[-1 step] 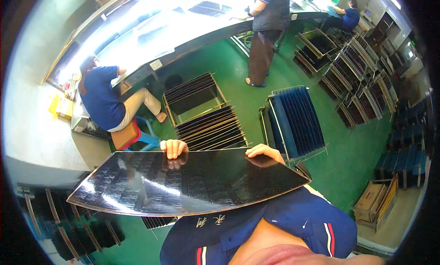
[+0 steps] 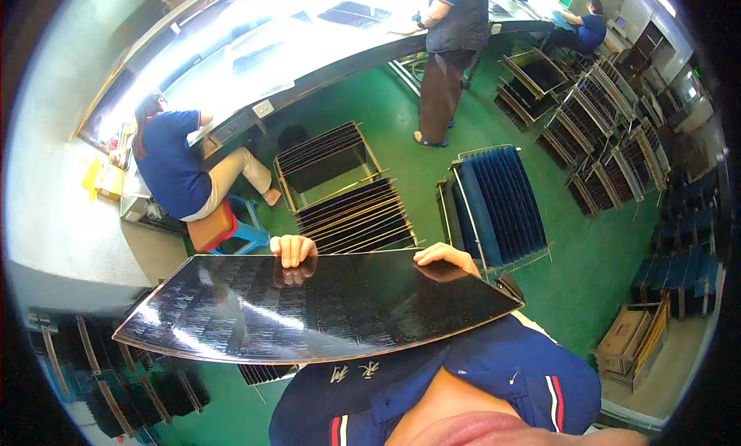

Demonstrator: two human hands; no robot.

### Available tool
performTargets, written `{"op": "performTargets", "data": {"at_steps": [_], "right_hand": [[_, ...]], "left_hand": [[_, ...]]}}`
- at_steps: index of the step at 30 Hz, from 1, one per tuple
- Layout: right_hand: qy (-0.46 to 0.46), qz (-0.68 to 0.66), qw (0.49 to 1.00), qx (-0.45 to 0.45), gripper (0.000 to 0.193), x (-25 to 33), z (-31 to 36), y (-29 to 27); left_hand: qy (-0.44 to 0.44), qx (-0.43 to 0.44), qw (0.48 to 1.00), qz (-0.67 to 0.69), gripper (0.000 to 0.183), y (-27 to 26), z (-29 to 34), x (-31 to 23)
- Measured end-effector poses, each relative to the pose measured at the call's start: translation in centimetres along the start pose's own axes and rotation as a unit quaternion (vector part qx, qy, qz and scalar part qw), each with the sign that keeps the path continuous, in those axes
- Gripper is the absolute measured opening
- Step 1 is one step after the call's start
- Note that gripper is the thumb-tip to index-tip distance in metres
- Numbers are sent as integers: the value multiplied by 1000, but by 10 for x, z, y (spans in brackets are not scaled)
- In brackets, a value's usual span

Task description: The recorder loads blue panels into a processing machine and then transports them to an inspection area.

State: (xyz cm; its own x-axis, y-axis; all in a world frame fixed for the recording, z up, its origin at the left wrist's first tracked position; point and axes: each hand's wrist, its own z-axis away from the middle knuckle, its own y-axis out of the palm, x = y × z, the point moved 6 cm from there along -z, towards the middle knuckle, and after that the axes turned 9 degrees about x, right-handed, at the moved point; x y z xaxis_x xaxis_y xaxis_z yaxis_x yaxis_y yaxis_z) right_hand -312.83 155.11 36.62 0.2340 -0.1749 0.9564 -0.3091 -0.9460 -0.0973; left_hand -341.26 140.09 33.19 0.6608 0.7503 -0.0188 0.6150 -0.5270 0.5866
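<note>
We hold a large glossy black panel [image 2: 316, 307] flat in front of our chest, and we take it as our landmark. Our left hand [image 2: 292, 250] hooks over its far edge, left of the middle, with the fingers curled down onto the top face, where they are mirrored in the shine. Our right hand [image 2: 445, 257] clasps the same far edge further to the right, fingers bent over the rim. Both hands grip the panel; neither is loose.

Just beyond the panel, between our two hands, a wire rack [image 2: 356, 217] stands on the green floor [image 2: 594, 268] with dark panels set on edge in its slots. Beyond the panel's right end stands a second rack of blue sheets [image 2: 498, 207]. Beyond the left end, a person in a blue shirt [image 2: 171, 168] sits on an orange stool [image 2: 210, 227] at a long bright workbench [image 2: 309, 41]. Further off past the first rack, another person [image 2: 451, 52] stands at that bench. Below the panel's left corner more dark racks [image 2: 100, 369] show, too dim to make out.
</note>
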Motion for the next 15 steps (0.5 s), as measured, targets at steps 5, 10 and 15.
{"op": "performTargets", "data": {"at_steps": [5, 10, 15], "right_hand": [[1, 8, 1000, -2, 16, -6, 2, 1], [-1, 39, 999, 4, 20, -8, 2, -2], [-6, 67, 996, 65, 27, -7, 0, -4]], "left_hand": [[11, -4, 1000, -17, 40, 1, 4, -1], [21, -2, 1000, -19, 40, 1, 3, -2], [37, 1, 999, -24, 40, 1, 6, -4]]}}
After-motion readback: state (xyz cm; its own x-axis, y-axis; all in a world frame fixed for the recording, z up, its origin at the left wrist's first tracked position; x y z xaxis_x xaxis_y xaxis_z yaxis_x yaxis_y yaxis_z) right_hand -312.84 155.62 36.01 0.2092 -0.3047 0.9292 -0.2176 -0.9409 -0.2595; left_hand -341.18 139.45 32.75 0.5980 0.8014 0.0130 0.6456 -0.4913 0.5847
